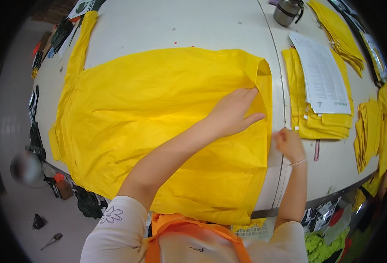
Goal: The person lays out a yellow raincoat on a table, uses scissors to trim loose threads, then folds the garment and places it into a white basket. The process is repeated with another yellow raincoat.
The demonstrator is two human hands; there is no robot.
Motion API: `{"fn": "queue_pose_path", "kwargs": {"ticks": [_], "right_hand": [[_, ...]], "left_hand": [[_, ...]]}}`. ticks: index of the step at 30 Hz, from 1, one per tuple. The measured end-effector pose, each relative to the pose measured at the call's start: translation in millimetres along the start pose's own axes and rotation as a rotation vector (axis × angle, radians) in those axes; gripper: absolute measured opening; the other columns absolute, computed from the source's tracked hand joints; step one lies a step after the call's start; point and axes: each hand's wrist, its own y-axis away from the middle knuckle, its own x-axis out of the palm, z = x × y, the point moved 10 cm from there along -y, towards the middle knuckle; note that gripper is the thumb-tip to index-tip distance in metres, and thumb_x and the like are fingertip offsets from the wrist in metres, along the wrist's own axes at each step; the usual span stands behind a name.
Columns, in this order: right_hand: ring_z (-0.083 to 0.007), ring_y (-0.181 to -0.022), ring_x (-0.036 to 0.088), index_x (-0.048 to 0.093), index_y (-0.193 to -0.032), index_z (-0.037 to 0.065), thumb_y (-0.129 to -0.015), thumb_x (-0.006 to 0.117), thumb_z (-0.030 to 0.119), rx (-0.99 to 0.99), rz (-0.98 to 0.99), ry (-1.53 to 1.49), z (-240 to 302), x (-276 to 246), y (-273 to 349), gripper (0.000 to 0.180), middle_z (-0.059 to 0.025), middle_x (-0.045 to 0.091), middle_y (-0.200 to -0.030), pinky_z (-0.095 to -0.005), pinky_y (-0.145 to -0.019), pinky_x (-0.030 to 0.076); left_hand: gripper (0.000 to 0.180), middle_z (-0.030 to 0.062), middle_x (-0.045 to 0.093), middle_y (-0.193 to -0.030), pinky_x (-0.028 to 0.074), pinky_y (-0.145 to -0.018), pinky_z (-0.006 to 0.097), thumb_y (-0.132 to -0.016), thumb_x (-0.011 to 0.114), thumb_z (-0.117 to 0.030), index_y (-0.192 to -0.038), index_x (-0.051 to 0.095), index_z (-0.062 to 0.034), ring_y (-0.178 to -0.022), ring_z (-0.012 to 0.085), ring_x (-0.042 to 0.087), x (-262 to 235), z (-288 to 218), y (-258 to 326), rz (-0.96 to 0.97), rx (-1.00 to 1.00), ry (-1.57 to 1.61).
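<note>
Head view: the yellow fabric piece (158, 127) lies spread across the white surface (180, 26), centre frame. The left hand (233, 111) rests flat on it, grip released, fingers toward 2 o'clock. The right hand (288, 143), grip clenched, pinches the fabric's edge at 3 o'clock. Hold the left palm firm; pull the edge evenly to avoid creases.

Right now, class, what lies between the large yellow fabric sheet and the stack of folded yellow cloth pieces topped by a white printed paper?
In the head view, only bare white table, with a seam line, separates the large yellow fabric sheet from the stack. The right hand rests there.
</note>
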Motion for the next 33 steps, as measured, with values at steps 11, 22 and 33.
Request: {"fn": "queue_pose_path", "kwargs": {"ticks": [11, 22, 33], "right_hand": [[-0.0258, -0.07, 0.062, 0.066, -0.08, -0.004, -0.084, 0.059, 0.039, -0.271, -0.053, -0.109, 157.4, -32.1, -159.7, 0.044, -0.0169, 0.065, -0.075, -0.0326, -0.067, 0.047], [-0.0315, -0.103, 0.058, 0.065, -0.104, -0.003, -0.08, 0.064, 0.042, -0.032, -0.473, -0.329, 84.6, -98.8, -255.3, 0.051, -0.0208, 0.063, -0.109, -0.0363, -0.088, 0.043], [-0.0286, -0.055, 0.058, 0.063, -0.075, -0.003, -0.082, 0.061, 0.045, 0.215, 0.282, 0.043, -30.5, 75.0, 203.9, 0.049, -0.0147, 0.061, -0.061, -0.0378, -0.055, 0.045]], "left_hand": [[0.048, 0.0156, 0.042, -0.136, 0.026, -0.104, 0.05, -0.086, 0.058, -0.028, -0.127, 0.047, -0.0052, -0.128, 0.0364, 0.034, -168.7, 159.6, 113.6, -0.591, -0.201, -0.574], [0.065, 0.0092, 0.025, -0.149, 0.013, -0.107, 0.057, -0.086, 0.049, -0.052, -0.14, 0.035, -0.0195, -0.138, 0.0319, 0.018, -130.5, 276.7, 92.0, -0.233, -0.407, -0.795], [0.061, 0.0102, 0.03, -0.146, 0.016, -0.107, 0.054, -0.087, 0.052, -0.043, -0.14, 0.035, -0.0179, -0.135, 0.0322, 0.025, -191.5, 282.8, 277.9, -0.356, -0.384, -0.78]]}}
